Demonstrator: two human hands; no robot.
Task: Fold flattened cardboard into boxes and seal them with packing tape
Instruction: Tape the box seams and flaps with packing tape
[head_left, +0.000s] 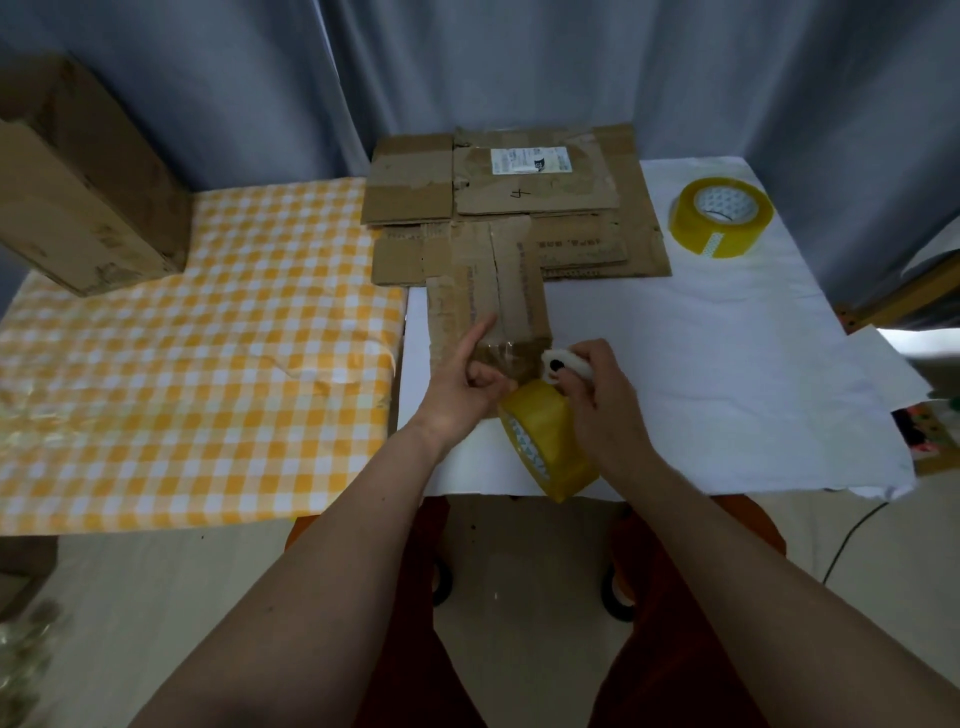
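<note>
where the small cardboard box (485, 306) lay, left hand (462, 387) pinched stretched tape; right hand (597, 395) gripped white cutter (563, 366) above tape roll (548, 441).

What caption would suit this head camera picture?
Left hand steadies a folded cardboard box while right hand holds a small white cutter above a tape roll.
</note>
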